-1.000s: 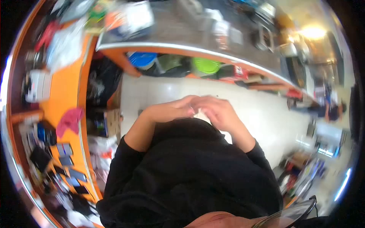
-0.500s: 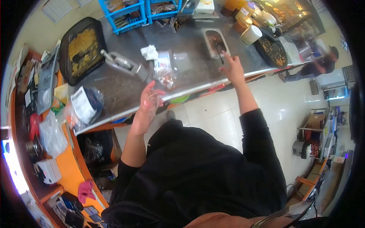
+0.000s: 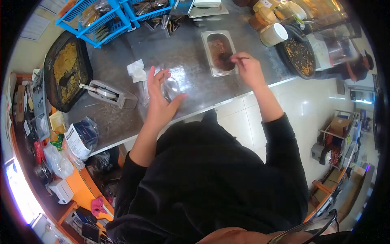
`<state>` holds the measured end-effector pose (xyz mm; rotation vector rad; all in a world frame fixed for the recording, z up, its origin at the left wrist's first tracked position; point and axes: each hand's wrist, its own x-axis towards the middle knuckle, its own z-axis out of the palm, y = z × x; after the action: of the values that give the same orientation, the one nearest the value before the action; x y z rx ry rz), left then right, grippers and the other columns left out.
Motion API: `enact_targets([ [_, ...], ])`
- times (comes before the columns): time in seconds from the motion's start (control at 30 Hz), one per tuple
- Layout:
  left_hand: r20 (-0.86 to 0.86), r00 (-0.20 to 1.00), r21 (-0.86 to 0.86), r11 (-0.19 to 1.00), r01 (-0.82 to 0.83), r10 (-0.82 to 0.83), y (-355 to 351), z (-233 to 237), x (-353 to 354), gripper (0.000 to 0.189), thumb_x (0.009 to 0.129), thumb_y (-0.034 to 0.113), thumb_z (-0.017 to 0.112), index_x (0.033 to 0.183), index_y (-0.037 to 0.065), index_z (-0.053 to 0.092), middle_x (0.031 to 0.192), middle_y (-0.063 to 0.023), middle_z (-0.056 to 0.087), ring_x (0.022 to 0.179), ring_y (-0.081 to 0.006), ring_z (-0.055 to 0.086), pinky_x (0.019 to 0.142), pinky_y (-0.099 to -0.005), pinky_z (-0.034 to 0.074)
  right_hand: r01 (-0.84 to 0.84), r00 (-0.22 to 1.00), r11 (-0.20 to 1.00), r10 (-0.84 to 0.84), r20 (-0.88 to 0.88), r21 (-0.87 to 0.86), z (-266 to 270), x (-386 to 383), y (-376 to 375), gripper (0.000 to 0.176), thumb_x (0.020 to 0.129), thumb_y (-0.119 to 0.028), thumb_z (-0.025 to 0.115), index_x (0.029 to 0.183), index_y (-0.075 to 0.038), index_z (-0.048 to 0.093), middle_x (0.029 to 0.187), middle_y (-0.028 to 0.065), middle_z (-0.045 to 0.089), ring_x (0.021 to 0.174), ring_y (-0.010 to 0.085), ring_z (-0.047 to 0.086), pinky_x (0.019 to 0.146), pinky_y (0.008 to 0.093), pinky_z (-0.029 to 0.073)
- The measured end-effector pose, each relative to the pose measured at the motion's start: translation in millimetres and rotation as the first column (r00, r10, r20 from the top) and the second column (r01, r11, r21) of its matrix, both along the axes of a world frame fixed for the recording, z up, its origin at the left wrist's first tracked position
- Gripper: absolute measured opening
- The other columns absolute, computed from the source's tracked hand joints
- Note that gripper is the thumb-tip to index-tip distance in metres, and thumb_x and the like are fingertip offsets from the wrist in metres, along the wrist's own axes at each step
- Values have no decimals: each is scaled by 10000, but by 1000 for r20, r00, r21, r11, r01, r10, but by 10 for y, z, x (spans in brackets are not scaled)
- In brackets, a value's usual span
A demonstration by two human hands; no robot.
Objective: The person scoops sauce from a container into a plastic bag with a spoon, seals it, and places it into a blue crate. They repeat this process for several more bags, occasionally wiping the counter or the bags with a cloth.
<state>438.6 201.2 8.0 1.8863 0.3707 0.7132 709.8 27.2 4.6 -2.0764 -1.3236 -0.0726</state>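
Observation:
My right hand (image 3: pixel 248 70) is closed in a pinch on the handle of a dark spoon (image 3: pixel 232 58), whose kind shows only in part. The spoon's lower end dips into reddish-brown contents of a steel pan (image 3: pixel 215 74). My left hand (image 3: pixel 159 95) is cupped, thumb and fingers apart around a clear plastic bag (image 3: pixel 169 90); its edges are hard to separate from the sheets behind. Flat clear plastic bags (image 3: pixel 180 75) lie on the counter beneath it. A crumpled white tissue (image 3: pixel 137 70) and a grey tape dispenser (image 3: pixel 111 95) lie to its left.
On the dark counter (image 3: pixel 162 44), a black tray of yellow food (image 3: pixel 67 67) stands left. Blue baskets (image 3: pixel 103 26) stand at the back. A white-lidded jar (image 3: pixel 273 35) and a dark pan of loose bits (image 3: pixel 300 57) are right. Another person (image 3: pixel 357 67) is at far right.
My right hand has gone from spread fingers beside the spoon to a closed pinch on its handle. The left hand has risen over the counter's flat bags. The view has shifted.

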Motion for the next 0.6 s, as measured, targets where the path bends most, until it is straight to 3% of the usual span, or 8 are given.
enact_targets([
  [0.13,-148,973,213,966,-143,176,-256,29,296,958,803,154,742,1447,-15,53,1346,-210,392,1229,-320,424,1070,-441,291,60,956,985,-11,-292,161,122,26,-114,77,854,-38,619,886,-23,688,914,108,683,824,253,676,727,300,526],
  [0.17,-165,964,259,952,-163,210,-307,16,354,938,821,169,727,1447,-20,53,1357,-211,383,1230,-324,419,1070,-440,288,44,956,986,4,-292,159,100,70,-118,78,853,-31,619,889,-23,687,912,108,684,821,250,676,729,295,524],
  [0.27,-146,940,218,937,-274,309,-428,-178,545,916,827,270,714,1428,-62,108,1363,-190,403,1246,-343,396,1064,-460,242,-53,947,987,98,-305,154,-24,164,-182,90,867,-8,606,918,-8,680,907,109,694,812,212,675,735,268,514],
  [0.37,-179,905,182,917,-356,387,-579,-232,690,916,832,277,708,1428,-67,103,1359,-192,406,1233,-347,403,1061,-468,235,33,851,953,131,-508,301,-76,254,-193,90,884,-9,599,935,-1,672,903,108,694,819,180,671,736,258,509],
  [0.47,-200,867,139,890,-435,456,-746,-268,802,922,824,261,718,1427,-70,103,1353,-191,410,1232,-346,404,1059,-473,231,-9,789,954,190,-584,298,-248,325,-191,91,900,-13,588,954,3,659,890,97,691,821,154,660,739,254,505],
  [0.6,-174,833,255,841,-477,526,-902,-210,894,954,788,188,749,1437,-40,88,1348,-186,416,1200,-340,437,1046,-463,267,32,666,948,215,-714,316,-230,395,-93,118,931,-44,572,1016,8,635,911,87,676,835,138,648,742,250,510],
])
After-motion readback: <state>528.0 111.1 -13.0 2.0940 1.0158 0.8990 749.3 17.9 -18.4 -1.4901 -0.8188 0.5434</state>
